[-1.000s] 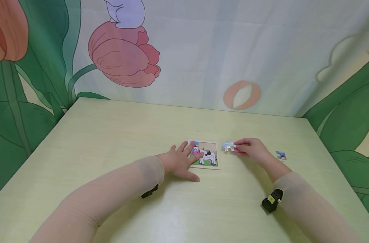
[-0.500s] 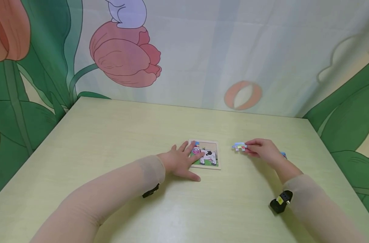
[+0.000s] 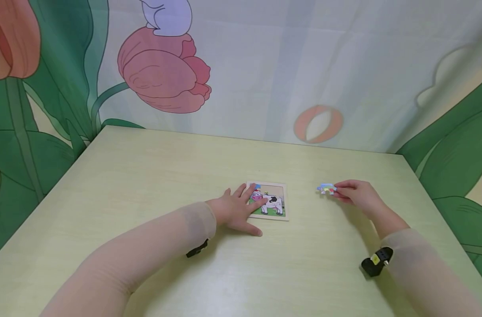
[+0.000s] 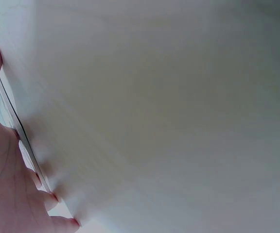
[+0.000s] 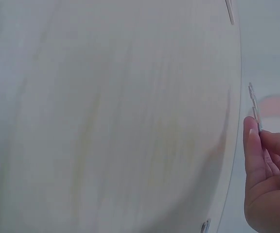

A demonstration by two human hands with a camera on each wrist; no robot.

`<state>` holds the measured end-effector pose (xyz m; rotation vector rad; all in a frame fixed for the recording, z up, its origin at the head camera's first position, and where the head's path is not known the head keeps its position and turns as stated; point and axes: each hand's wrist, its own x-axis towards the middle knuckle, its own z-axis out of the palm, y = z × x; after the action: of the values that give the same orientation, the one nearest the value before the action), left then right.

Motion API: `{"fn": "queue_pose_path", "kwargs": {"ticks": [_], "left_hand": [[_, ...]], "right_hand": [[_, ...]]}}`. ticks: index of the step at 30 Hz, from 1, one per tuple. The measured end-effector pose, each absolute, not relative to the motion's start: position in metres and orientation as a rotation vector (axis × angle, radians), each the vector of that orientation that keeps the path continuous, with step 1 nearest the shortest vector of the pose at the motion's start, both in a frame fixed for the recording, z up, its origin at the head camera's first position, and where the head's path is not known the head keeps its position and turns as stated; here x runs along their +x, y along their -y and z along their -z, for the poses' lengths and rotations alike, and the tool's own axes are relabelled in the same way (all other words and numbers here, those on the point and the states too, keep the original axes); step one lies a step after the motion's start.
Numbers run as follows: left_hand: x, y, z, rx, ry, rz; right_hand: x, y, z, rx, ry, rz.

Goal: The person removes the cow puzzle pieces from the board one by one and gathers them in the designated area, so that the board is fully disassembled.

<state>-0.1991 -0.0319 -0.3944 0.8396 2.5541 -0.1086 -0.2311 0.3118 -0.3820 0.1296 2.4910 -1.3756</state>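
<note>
A small square cow jigsaw puzzle in a pale wooden frame [image 3: 286,202] lies on the table. My left hand [image 3: 238,211] rests over its left side with fingers spread; in the left wrist view, fingertips [image 4: 72,224] reach along the board's edge. The upper right of the puzzle shows bare backing. To the right of the board, my right hand [image 3: 361,197] pinches a puzzle piece [image 3: 326,189] between thumb and fingers. The piece is printed light blue with red and yellow bits. In the right wrist view it appears edge-on [image 5: 254,104], raised above the table.
Another loose piece [image 5: 206,226] lies at the bottom of the right wrist view; in the head view the right hand and forearm hide it. The pale table [image 3: 165,176] ends at a printed curtain [image 3: 245,88] behind. Both wrists carry small black cameras [image 3: 377,262].
My right hand has moved right, away from the board, carrying the pinched piece. The forearm now covers the loose piece seen earlier. My left hand stays put on the puzzle.
</note>
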Motion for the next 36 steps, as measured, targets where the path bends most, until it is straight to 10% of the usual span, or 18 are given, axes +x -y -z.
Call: {"fn": "queue_pose_path", "kwargs": {"ticks": [36], "left_hand": [[-0.199,0.033,0.396,0.845,-2.556,0.106]], "right_hand": [[-0.233,-0.344,0.395,0.209,-2.494,1.308]]}}
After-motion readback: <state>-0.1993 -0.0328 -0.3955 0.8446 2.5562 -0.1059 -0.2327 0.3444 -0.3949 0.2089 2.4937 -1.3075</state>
